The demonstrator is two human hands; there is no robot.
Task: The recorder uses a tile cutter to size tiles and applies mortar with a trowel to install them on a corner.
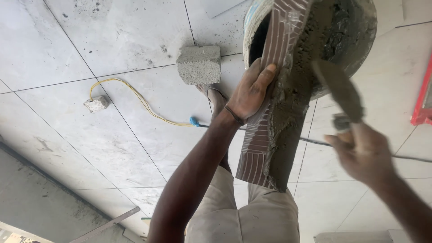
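Over the bucket [360, 40], my left hand [252, 92] grips the mortar-loaded tile strip [274, 117], right hand [362, 153] closed on the trowel [339, 92]; wet mortar could slide off if tilted.

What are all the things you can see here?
tile strip: one, brown, ribbed back, held over the bucket, grey mortar on it
trowel: one, grey with mortar, beside the strip
bucket: one, mortar inside, top
concrete block: one, grey, on floor
cable: one, yellow, on floor
small block: one, whitish, at cable's end
floor tiles: many, pale grey
red object: one, right edge
left hand: grips the strip
right hand: blurred, holds the trowel
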